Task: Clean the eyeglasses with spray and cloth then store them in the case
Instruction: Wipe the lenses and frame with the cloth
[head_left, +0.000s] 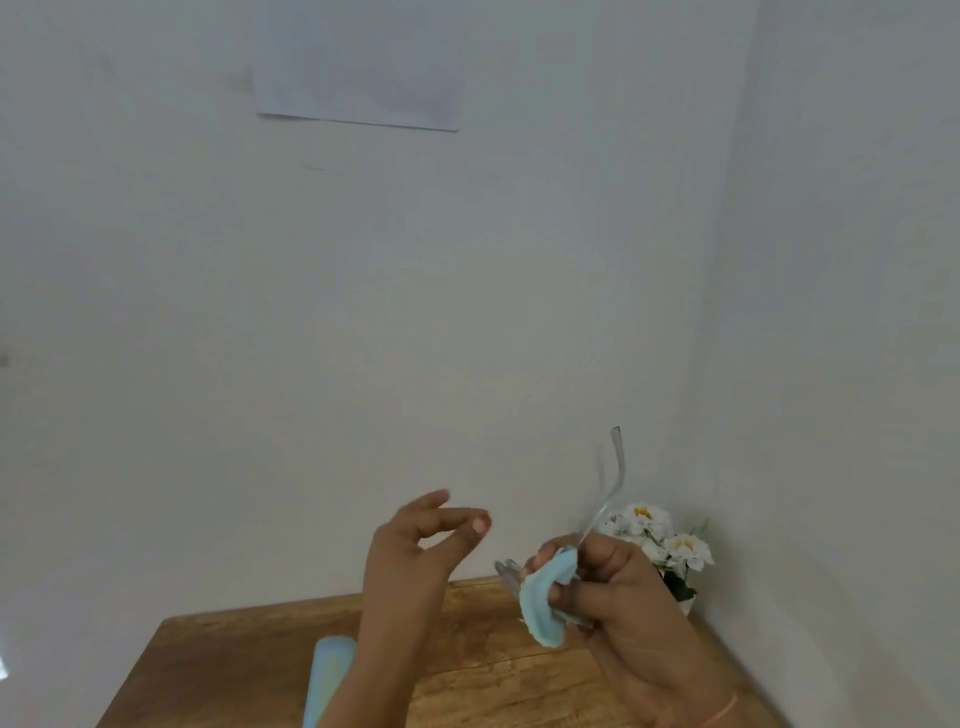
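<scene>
Two hands above the wood-grain table (467, 670): my right hand (618, 587) has its grip closed on clear plastic eyeglasses (605, 499) and a soft crumpled blue cloth (545, 608); my left hand (410, 551) is loose, empty. Smooth rounded pale-blue case (327, 675) lies near-left.

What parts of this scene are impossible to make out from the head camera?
- Eyeglasses: lenses hidden behind the blue cloth and right hand; only one clear temple arm shows.
- Light blue object: partly behind the left forearm, cut off by the bottom edge; identity unclear.
- Spray bottle: not in view.

White flowers (655, 540) (potted) on wooden table (483, 670).
</scene>
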